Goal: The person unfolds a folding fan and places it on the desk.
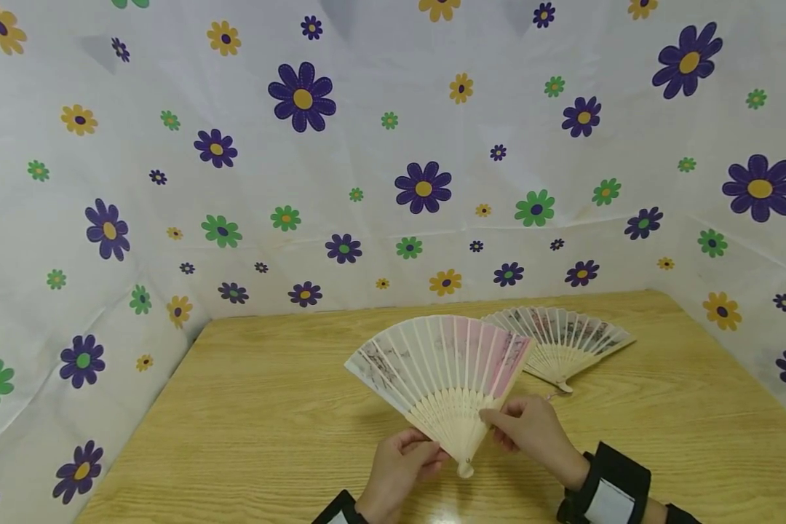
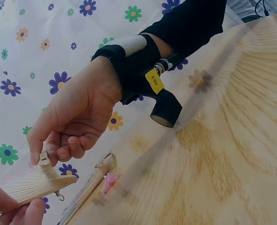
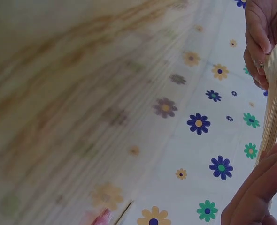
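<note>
A folding fan point(image 1: 452, 364) with pale ribs and a white-to-pink leaf printed with dark branches is spread wide, held up over the table with its pivot end toward me. My left hand point(image 1: 399, 466) pinches its left outer stick, thumb on the front. On the right outer stick, the thumb and fingers of my right hand point(image 1: 530, 429) grip near the lower ribs. In the left wrist view the fan's pivot end shows a small metal ring point(image 2: 59, 196). The right wrist view catches its ribs point(image 3: 275, 103) edge-on between the hands.
A second spread fan point(image 1: 563, 338) with dark and red printing lies behind on the right of the wooden table point(image 1: 255, 407). A pink tassel point(image 2: 111, 183) hangs by it in the left wrist view. Flower-printed white cloth point(image 1: 354, 153) encloses the table's back and sides.
</note>
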A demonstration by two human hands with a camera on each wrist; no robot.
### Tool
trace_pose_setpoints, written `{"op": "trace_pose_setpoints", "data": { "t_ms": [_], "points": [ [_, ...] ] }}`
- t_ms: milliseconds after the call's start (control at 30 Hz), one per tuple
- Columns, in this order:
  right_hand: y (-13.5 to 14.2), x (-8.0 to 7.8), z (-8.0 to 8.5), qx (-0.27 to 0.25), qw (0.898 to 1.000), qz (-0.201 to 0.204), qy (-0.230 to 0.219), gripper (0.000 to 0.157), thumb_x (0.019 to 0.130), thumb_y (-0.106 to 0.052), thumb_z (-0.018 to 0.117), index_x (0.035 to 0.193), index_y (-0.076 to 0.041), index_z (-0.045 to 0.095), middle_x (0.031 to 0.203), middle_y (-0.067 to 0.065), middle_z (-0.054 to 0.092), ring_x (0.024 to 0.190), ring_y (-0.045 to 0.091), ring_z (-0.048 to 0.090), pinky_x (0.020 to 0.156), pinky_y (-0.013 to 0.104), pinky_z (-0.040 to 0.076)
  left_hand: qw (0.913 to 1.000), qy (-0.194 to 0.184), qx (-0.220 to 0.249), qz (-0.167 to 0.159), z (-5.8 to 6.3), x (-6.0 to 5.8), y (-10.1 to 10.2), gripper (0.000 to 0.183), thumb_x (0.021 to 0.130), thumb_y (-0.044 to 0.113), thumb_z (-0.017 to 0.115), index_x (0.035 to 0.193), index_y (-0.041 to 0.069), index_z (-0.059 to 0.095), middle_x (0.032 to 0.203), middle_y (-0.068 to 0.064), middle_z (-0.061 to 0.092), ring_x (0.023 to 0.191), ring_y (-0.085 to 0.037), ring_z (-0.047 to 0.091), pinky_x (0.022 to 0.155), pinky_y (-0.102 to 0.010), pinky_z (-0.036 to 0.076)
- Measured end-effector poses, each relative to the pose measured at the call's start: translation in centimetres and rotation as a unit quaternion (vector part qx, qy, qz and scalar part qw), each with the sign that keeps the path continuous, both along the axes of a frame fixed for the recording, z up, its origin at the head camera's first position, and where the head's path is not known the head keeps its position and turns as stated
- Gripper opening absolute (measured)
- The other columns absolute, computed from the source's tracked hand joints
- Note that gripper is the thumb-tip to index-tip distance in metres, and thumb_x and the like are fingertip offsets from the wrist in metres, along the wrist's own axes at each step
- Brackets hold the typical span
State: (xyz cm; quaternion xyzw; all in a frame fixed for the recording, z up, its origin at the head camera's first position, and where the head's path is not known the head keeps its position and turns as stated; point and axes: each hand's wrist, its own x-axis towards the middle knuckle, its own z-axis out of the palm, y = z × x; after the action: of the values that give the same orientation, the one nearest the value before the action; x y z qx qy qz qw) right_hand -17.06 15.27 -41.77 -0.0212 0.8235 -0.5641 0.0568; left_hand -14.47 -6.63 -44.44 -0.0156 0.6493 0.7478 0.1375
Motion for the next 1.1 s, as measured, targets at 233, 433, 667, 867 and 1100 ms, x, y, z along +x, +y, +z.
{"op": "trace_pose_setpoints", "data": {
  "t_ms": [233,433,667,867,1100],
  "points": [
    [-0.18,-0.03,-0.19,-0.013,0.999,-0.031,0.001,0.037,0.096,-0.016,0.072,0.066,0.005,0.068,0.053,-0.005,0.057,0.048,0.009,0.05,0.048,0.022,0.046,0.9995,0.013,0.014,0.024,-0.07,-0.1,0.16,0.021,0.1,-0.001,0.059,0.115,-0.016,0.062,0.088,-0.002,0.075,0.077,-0.004,0.07,0.072,-0.015,0.06],
    [-0.41,-0.01,-0.38,-0.021,0.998,-0.064,-0.015,0.037,0.097,-0.016,0.071,0.067,0.005,0.068,0.052,-0.005,0.054,0.047,0.008,0.047,0.047,0.02,0.044,0.9992,0.011,0.018,0.034,0.12,-0.02,0.02,0.021,0.1,-0.001,0.059,0.117,-0.014,0.062,0.088,0.0,0.074,0.081,-0.005,0.071,0.074,-0.015,0.06],
    [-0.3,0.24,-0.37,-0.028,0.996,-0.073,-0.031,0.038,0.099,-0.017,0.069,0.071,0.007,0.072,0.052,-0.004,0.054,0.048,0.009,0.046,0.047,0.02,0.042,0.9968,0.006,0.043,0.067,-0.04,-0.25,-0.01,0.022,0.1,-0.005,0.058,0.119,-0.015,0.059,0.09,0.0,0.073,0.083,-0.004,0.071,0.076,-0.016,0.06],
    [-0.23,0.16,-0.18,-0.059,0.995,-0.057,-0.057,0.038,0.101,-0.018,0.067,0.071,0.004,0.072,0.055,-0.004,0.055,0.049,0.007,0.046,0.047,0.018,0.042,0.996,0.005,0.046,0.077,-0.03,-0.37,-0.1,0.022,0.1,-0.005,0.058,0.119,-0.014,0.06,0.089,0.0,0.073,0.081,-0.004,0.071,0.075,-0.015,0.06],
    [-0.32,0.17,-0.45,-0.112,0.989,-0.062,-0.08,0.035,0.101,-0.018,0.066,0.071,-0.002,0.075,0.056,-0.007,0.057,0.049,0.004,0.046,0.047,0.016,0.041,0.9921,0.001,0.067,0.106,0.18,-0.17,0.21,0.023,0.1,-0.003,0.056,0.12,-0.013,0.06,0.09,0.001,0.073,0.084,-0.004,0.071,0.077,-0.015,0.06]
  ]
}}
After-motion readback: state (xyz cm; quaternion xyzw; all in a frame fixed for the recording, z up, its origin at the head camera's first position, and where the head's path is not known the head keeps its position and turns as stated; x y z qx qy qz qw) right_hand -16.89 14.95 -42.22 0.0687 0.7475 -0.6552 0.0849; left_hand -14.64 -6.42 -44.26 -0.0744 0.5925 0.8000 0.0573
